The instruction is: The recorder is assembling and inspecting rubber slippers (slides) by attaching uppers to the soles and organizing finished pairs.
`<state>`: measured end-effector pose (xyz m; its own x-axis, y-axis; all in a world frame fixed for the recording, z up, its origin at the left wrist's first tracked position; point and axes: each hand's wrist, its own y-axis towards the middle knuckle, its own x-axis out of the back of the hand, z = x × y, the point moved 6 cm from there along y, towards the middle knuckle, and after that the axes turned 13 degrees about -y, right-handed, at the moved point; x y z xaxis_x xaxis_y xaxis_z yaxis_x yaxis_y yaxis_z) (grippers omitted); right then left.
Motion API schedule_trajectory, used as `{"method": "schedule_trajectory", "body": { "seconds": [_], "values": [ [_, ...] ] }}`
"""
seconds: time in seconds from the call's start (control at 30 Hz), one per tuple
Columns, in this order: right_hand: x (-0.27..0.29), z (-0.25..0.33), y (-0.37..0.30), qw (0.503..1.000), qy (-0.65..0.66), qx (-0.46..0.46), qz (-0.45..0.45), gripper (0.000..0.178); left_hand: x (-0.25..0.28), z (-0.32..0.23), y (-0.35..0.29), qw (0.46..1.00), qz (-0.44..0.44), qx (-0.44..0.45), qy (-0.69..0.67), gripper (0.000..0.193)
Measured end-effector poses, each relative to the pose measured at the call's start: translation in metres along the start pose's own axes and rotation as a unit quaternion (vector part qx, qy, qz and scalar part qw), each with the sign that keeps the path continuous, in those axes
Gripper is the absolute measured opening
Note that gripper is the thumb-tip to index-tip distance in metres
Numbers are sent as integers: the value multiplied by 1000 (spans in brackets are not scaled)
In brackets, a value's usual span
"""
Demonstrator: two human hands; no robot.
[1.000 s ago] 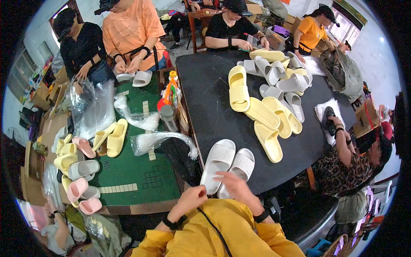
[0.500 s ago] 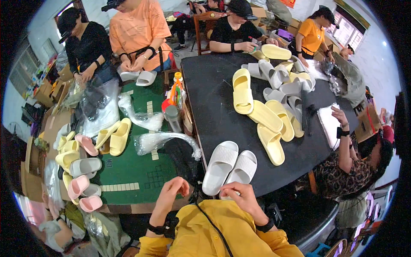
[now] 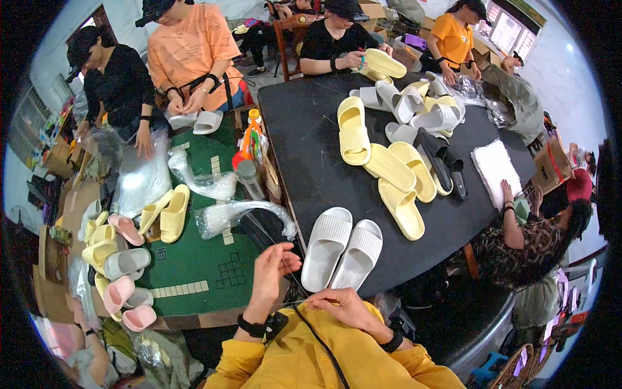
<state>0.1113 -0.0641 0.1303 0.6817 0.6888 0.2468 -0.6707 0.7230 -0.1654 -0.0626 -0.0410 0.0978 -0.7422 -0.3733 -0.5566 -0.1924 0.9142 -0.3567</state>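
A pair of pale grey-white slide slippers (image 3: 343, 253) lies side by side at the near edge of the black table, just ahead of my hands. My left hand (image 3: 271, 275) is left of them, its fingers loosely bent and apart. Close below the pair, my right hand (image 3: 342, 307) is pinched together in front of my yellow shirt. A thin strand runs from its fingertips toward my left hand; its far end is hard to make out. Neither hand grips a slipper.
Yellow slippers (image 3: 389, 167), grey slippers and a black pair (image 3: 435, 154) are heaped on the black table (image 3: 311, 149). A white stack (image 3: 495, 170) lies right, under a co-worker's hand. Bundles of clear strands (image 3: 246, 214) and mixed slippers cover the green table (image 3: 194, 259). Several people work around.
My right hand has come away from the right grey-white slipper and now pinches a thin strand. My left fingers have uncurled. A black pair now rests by the heap; the view has shifted slightly.
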Motion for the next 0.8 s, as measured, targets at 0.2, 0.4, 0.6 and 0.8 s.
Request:
{"method": "schedule_trajectory", "body": {
  "seconds": [0.2, 0.4, 0.6, 0.8],
  "values": [
    [13, -35, -10, 991, 96, -33, -88, 17, 2, -18, 16, 983, 4, -101, 154, 32],
    [54, -102, -39, 961, 60, -185, -195, 20, -12, 47, -2, 900, 140, -29, 411, 29],
    [56, -148, -67, 943, 85, -280, -155, 19, -2, 97, 7, 846, 246, -97, 463, 10],
    [49, -156, -53, 905, 279, -282, -154, 20, -18, 95, 34, 827, 190, -191, 494, 7]
  ]
}}
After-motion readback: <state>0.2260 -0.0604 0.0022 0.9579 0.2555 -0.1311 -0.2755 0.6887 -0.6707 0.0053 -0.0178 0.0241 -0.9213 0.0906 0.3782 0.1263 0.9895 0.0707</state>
